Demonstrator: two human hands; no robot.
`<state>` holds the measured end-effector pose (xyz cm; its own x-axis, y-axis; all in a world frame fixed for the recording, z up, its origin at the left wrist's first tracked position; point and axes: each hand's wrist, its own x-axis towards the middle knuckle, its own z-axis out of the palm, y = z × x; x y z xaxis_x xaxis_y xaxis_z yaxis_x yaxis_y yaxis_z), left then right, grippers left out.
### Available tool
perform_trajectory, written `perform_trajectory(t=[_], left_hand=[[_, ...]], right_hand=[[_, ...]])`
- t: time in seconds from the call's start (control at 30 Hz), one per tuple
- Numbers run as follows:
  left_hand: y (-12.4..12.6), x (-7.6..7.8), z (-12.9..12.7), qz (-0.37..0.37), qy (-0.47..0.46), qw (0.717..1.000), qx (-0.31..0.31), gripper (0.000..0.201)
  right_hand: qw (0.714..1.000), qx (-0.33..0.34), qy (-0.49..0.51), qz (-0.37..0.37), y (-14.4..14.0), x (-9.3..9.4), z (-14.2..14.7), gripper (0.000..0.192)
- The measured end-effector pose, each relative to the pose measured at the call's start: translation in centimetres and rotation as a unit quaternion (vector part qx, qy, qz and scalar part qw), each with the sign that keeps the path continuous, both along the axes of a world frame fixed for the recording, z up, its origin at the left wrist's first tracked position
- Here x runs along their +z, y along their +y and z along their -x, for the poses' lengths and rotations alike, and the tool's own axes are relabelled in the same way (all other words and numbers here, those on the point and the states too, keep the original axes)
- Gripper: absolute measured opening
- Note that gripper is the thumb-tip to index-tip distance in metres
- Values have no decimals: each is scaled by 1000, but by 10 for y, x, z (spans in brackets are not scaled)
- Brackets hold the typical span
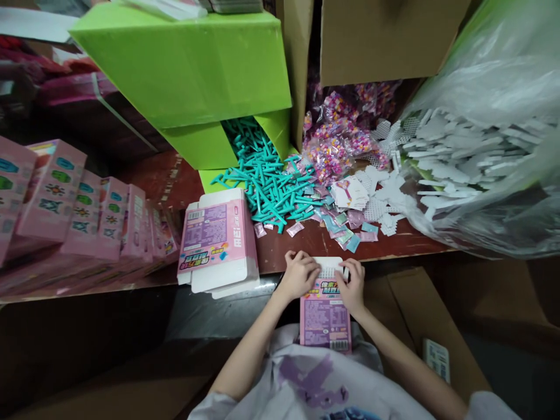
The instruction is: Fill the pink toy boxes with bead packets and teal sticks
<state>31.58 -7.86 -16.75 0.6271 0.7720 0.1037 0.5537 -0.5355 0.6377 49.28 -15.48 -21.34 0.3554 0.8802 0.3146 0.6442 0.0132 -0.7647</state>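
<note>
A pink and purple printed carton (325, 324) lies upright against my lap, its white top flap open. Something white with a grid pattern shows at its mouth, possibly a pegboard. My left hand (300, 275) grips the carton's upper left edge with bent fingers. On the opposite side, my right hand (352, 284) holds the upper right edge, thumb on the front and fingers near the side flap. Left of my hands, a stack of flattened pink cartons (214, 239) sits at the table edge. Small sachets (345, 230) lie just beyond my hands.
Teal plastic sticks (266, 181) spill from a green box (188, 64). Bags of colourful beads (335, 146), white cards (350, 192) and a clear bag of white pegboards (472, 151) lie behind. Filled-out pink boxes (52, 192) stand in a row at left.
</note>
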Motion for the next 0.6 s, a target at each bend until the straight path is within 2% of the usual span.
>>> perform_trajectory(t=[0.07, 0.13, 0.17, 0.23, 0.3, 0.33, 0.4, 0.47, 0.5, 0.57, 0.6], left_hand=[[-6, 0, 2, -22, 21, 1000, -2, 28], [-13, -1, 4, -33, 25, 999, 19, 30], [-18, -2, 4, -36, 20, 999, 33, 30], [-27, -2, 5, -39, 0, 997, 70, 26], [-39, -2, 6, -50, -31, 991, 117, 26], [-45, -1, 6, -58, -52, 986, 145, 27], [-56, 1, 8, -75, -104, 972, 195, 29], [-65, 2, 8, -74, -170, 955, 231, 30], [-68, 3, 8, -62, -209, 945, 243, 30], [-69, 5, 9, -7, -300, 918, 261, 28], [-68, 7, 10, 35, -346, 900, 263, 31]], right_hand=[[999, 21, -25, 16, -3, 0, 0, 19], [998, 51, -32, 31, -6, -1, 1, 26], [999, 39, -15, 29, -7, -1, 1, 27], [996, -42, 81, 15, -9, -2, 4, 20], [966, -95, 240, 25, -12, 1, 8, 33], [942, -82, 321, 46, -14, 5, 11, 40], [890, 5, 445, 101, -18, 15, 14, 49], [847, 79, 506, 140, -22, 25, 16, 63], [834, 95, 523, 150, -23, 29, 16, 67], [824, 98, 536, 154, -23, 33, 16, 65], [833, 95, 525, 147, -23, 32, 16, 60]])
